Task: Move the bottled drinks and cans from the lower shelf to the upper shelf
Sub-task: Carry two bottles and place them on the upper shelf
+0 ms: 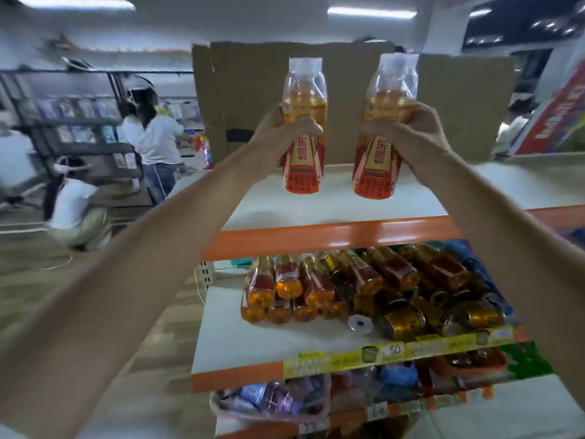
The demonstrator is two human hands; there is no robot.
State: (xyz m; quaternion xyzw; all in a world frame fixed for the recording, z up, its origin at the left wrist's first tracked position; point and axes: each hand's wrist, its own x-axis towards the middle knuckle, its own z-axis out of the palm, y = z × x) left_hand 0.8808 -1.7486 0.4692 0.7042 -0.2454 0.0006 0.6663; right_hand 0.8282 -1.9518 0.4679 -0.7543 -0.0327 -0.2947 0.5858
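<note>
- The left hand [269,137] grips one clear plastic bottle of orange drink [303,128] upright.
- The right hand [414,134] grips another orange drink bottle [384,134], above the white top shelf [316,210].

two upright orange bottles [303,128] [384,131], over upper shelf [332,207]

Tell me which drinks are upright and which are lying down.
The two bottles in the left hand and right hand are upright; the lower-shelf bottles lie flat.
</note>
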